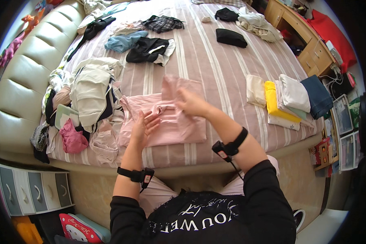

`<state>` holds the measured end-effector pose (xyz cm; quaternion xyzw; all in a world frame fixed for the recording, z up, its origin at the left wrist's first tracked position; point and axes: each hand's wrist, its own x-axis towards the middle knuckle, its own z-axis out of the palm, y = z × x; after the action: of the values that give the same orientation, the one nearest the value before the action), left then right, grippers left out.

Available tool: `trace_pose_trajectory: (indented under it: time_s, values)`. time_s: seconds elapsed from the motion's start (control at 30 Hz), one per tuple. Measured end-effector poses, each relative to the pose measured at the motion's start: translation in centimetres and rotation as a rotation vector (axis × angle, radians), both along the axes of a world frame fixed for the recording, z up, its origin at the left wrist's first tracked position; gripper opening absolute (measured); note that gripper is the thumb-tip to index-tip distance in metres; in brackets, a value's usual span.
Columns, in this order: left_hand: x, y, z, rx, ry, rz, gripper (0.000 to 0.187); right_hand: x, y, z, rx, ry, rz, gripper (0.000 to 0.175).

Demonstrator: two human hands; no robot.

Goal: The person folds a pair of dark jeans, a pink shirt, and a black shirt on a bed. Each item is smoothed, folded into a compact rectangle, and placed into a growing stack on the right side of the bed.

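A pale pink top (158, 134) lies partly folded on the striped bed before me, its gathered neckline near the middle. My left hand (144, 128) is over its left half, fingers spread and nothing held; whether it touches the cloth is unclear. At the top's upper right, my right hand (190, 102) grips a loose pink part, perhaps a sleeve. Both this cloth and the hand are blurred, and the fingertips are partly hidden.
A heap of white clothes (93, 88) and a bright pink garment (73, 137) lie to the left. Folded clothes, including a yellow one (276, 100) and folded jeans (317, 96), stand at right. Farther back are a black folded garment (231, 37) and a blue garment (123, 41).
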<state>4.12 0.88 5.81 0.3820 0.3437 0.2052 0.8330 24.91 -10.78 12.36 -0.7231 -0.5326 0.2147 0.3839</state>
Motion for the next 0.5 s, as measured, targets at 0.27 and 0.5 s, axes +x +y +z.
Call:
trace_pose_trajectory:
  time_s: [0.27,0.5]
  values:
    - [0.6,-2.0,-2.3,0.469,0.238,-0.059,0.088,4.4,-1.7,-6.8,-0.015,-0.032,-0.393,0.041]
    - [1.4,-5.4,-2.8,0.697,0.129,0.092,0.083,10.6,1.5,-8.1,-0.156,0.409,-0.235,0.046]
